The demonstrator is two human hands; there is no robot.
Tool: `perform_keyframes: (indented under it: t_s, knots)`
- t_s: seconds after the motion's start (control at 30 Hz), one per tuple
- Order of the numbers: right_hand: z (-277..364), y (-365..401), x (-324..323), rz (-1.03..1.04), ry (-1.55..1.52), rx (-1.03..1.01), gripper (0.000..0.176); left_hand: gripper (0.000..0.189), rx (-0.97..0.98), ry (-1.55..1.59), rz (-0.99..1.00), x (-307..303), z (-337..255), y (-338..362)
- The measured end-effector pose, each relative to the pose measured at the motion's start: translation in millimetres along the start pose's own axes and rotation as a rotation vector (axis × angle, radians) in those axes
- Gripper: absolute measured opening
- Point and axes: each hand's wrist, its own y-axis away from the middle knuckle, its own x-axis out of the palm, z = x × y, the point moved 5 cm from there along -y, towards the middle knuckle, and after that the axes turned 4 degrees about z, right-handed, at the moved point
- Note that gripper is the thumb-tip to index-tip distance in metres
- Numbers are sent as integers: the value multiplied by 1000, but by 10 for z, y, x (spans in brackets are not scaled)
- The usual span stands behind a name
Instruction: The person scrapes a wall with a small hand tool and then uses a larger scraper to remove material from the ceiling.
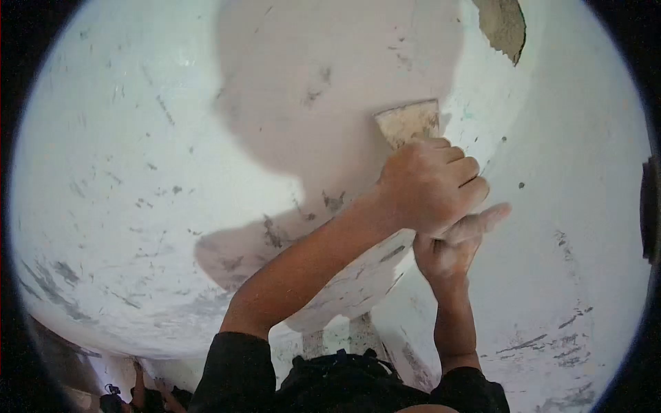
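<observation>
My left hand (434, 184) is closed in a fist around a scraper, its knuckles towards the camera. The scraper's wide, dirty cream blade (411, 122) sticks out above the fist, its edge at the wall (158, 227). Inside the fist the handle is hidden. Just below, my right hand (451, 251), dusty with white powder, is cupped against the underside of the left fist, in line with the handle. One of its fingers stretches out to the right; the others are partly covered. The pale wall carries grey scuffs and scratches around both hands.
A bare brown patch (504, 27) with a ragged edge shows at the upper right. Dark marks (568, 344) streak the lower right wall. At the far right edge is a dark object (648, 210). People with raised arms (140, 385) are at the lower left.
</observation>
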Motion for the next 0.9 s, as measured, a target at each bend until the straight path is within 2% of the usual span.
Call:
perform_keyframes:
  t_s: [0.13, 0.2, 0.23, 0.27, 0.3, 0.33, 0.4, 0.53, 0.6, 0.63, 0.67, 0.73, 0.77, 0.87, 0.9]
  knots:
    - [72, -46, -17, -69, -56, -69, 26, 35, -4, 51, 23, -20, 20, -12]
    - [176, -157, -151, -271, -40, -106, 25, 36, 22, 59, 53, -29, 51, -124]
    - [150, -247, -181, -268, -38, -95, 25, 38, 78, -14, -3, 7, 204, -206]
    - [42, -357, -96, -2, -53, 62, 28, 42, 121, -75, -55, 28, 283, -293]
    - [-64, -453, -21, 237, -63, 196, 32, 42, -4, 14, -14, 34, 343, -307]
    - [-41, -489, -69, 193, -52, 171, 32, 42, 44, 2, -32, -5, 273, -369]
    - [201, -162, -253, -234, -111, -59, 28, 41, -17, 52, 55, -22, -26, -248]
    - [137, 32, -110, -209, -121, 106, 28, 43, -106, 184, 30, 59, -57, 18]
    - [19, -90, -40, -36, -64, -9, 35, 41, -59, 134, 21, 81, 146, -92]
    - [33, -222, -83, 73, -115, 113, 42, 39, -66, 161, 7, 48, 179, -203]
    - [59, -191, -123, 77, -115, 114, 42, 39, -70, 161, 7, 18, 133, -233]
    - [179, -35, -253, -112, 9, -9, 36, 37, -96, 187, 18, -50, -26, -211]
    - [262, 35, -259, -259, -50, -63, 32, 38, -119, 251, -44, -57, -93, -125]
    - [169, 13, -79, -164, -38, -33, 32, 47, -118, 115, 66, 1, 40, -79]
    - [122, -85, -65, -24, -66, 70, 31, 48, -101, 136, 2, 21, 122, -114]
